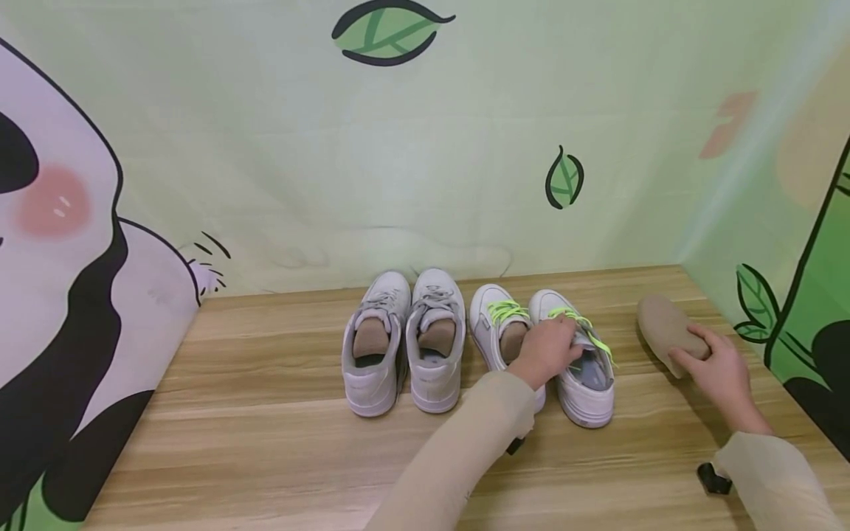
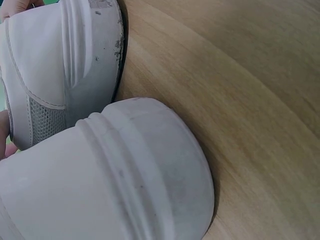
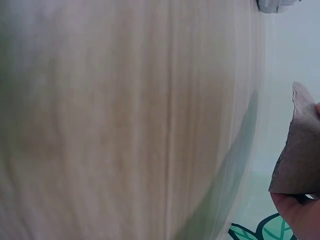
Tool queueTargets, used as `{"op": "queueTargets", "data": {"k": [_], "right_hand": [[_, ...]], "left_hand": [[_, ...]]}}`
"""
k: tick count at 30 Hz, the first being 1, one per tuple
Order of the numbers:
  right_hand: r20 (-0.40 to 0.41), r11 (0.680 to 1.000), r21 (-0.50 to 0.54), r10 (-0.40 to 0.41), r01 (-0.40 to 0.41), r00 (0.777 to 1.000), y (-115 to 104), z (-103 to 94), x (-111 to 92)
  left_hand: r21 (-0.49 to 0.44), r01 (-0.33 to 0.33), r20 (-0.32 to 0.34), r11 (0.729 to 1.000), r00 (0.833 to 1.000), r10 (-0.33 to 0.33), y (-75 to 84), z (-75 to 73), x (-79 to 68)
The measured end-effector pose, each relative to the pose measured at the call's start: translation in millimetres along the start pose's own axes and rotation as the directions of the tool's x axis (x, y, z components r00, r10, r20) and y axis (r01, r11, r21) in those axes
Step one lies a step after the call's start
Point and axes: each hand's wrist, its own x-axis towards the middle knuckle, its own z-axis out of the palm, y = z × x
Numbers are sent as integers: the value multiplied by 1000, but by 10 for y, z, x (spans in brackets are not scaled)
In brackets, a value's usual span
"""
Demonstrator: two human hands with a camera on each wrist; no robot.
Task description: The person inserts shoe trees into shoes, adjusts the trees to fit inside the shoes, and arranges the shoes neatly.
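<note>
My left hand (image 1: 547, 350) grips the right-hand white sneaker (image 1: 586, 405) with neon green laces, at its tongue and lace area. Its mate (image 1: 489, 343) stands close on the left, partly hidden by my forearm, with a brown insert (image 1: 513, 341) in its opening. In the left wrist view, two white heels fill the left side, and fingers show at the edge beside the upper sneaker (image 2: 40, 60). My right hand (image 1: 724, 372) holds a brown, rounded shoe insert (image 1: 667, 332) above the board. The right wrist view shows this insert's rough edge between fingers and thumb.
A pair of white sneakers with grey laces, left (image 1: 370, 387) and right (image 1: 434, 387), stands left of the green-laced pair, brown inserts inside. All stand on a wood-grain board (image 1: 265, 442). A printed backdrop (image 1: 425, 169) rises behind and on the right side.
</note>
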Motion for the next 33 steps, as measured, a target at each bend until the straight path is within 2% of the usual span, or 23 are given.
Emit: {"op": "queueTargets", "data": {"k": [7, 14, 19, 28, 33], "right_hand": [[20, 1000, -6, 0, 0, 1000, -2, -5, 1], [19, 999, -25, -26, 27, 999, -34, -20, -13], [33, 999, -40, -14, 15, 999, -57, -29, -27], [49, 999, -44, -27, 29, 998, -159, -80, -59], [51, 998, -50, -38, 41, 998, -235, -112, -68]], "left_hand": [[15, 0, 6, 1000, 1000, 0, 6, -3, 17], [27, -3, -35, 1000, 999, 4, -1, -3, 9], [25, -11, -55, 1000, 998, 12, -5, -8, -5], [-27, -26, -75, 999, 997, 24, -40, -14, -6], [-31, -56, -107, 998, 993, 52, -55, -7, 7]]}}
